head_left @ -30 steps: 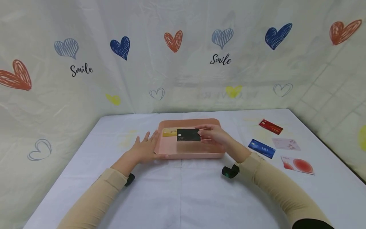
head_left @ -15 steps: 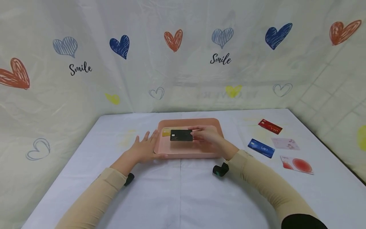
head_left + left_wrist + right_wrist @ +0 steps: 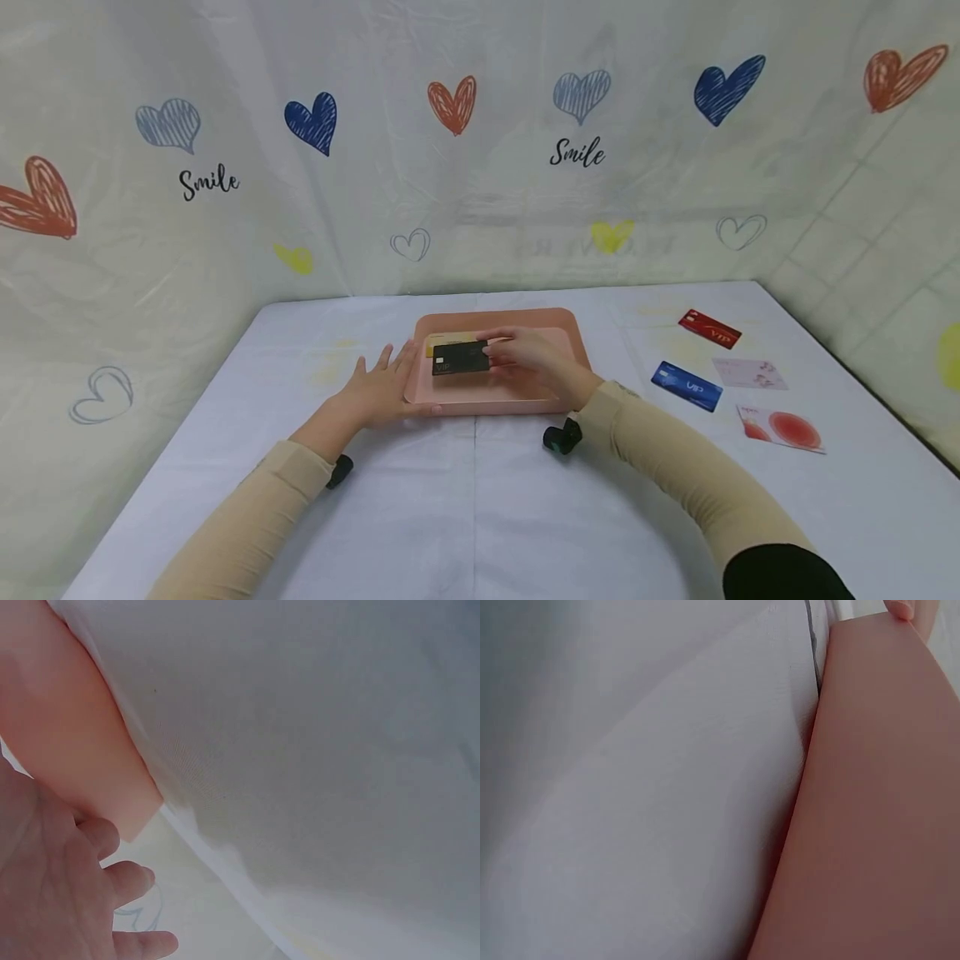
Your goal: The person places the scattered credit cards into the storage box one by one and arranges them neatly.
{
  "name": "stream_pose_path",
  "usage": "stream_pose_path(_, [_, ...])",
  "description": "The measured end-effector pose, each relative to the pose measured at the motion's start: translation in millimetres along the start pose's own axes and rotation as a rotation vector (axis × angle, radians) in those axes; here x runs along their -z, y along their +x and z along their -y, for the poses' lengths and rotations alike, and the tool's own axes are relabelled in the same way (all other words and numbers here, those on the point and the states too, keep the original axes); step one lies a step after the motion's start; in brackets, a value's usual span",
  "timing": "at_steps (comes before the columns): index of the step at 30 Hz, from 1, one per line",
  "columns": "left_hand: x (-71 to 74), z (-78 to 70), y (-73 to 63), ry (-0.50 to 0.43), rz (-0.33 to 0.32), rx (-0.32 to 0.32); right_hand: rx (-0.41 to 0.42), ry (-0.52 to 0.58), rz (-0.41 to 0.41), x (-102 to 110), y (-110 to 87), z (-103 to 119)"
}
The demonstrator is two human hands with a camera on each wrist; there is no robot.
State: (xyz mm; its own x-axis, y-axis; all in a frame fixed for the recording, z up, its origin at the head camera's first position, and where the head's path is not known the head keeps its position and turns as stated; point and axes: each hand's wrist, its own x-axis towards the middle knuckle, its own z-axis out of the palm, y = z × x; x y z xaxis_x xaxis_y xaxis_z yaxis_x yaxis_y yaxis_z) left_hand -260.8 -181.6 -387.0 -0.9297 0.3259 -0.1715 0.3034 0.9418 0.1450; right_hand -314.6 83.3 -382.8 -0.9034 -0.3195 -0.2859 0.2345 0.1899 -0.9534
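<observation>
In the head view a black VIP card (image 3: 459,358) is pinched at its right end by my right hand (image 3: 528,357), over the pink tray (image 3: 525,407). Partly covered behind it, a gold card (image 3: 444,339) lies in the tray's upper left part. My left hand (image 3: 378,392) rests against the tray's left side with fingers spread and the thumb along its front edge. In the left wrist view, the left hand (image 3: 60,877) lies beside the pink tray wall (image 3: 75,727). The right wrist view shows the tray's outer wall (image 3: 877,787) but not the card.
Right of the tray, a red VIP card (image 3: 709,329), a blue VIP card (image 3: 686,386), a pale pink card (image 3: 750,374) and a white card with a red circle (image 3: 782,429) lie apart on the white tablecloth (image 3: 472,508). A curtain with hearts hangs behind.
My right hand has carried the black card leftward over the tray, and the card now tilts slightly and overlaps the gold card's lower part. My left hand stays in place.
</observation>
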Motion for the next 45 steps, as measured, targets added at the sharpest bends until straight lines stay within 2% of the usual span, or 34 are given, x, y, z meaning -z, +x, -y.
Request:
stream_pose_path(6, [0.5,0.4,-0.2,0.013,-0.011,-0.007,0.01,0.029,-0.023,-7,12.5,3])
stream_pose_path(14, [3.2,-1.3,-0.4,0.016,-0.012,-0.009,0.022,0.049,-0.005,-18,19.9,8])
stream_pose_path(28, [4.0,0.3,-0.5,0.018,-0.016,-0.003,-0.052,0.067,-0.007,-29,28.0,7])
stream_pose_path(45, [0.6,-0.4,-0.6,-0.016,0.004,0.013,-0.064,0.019,0.002,-27,23.0,3])
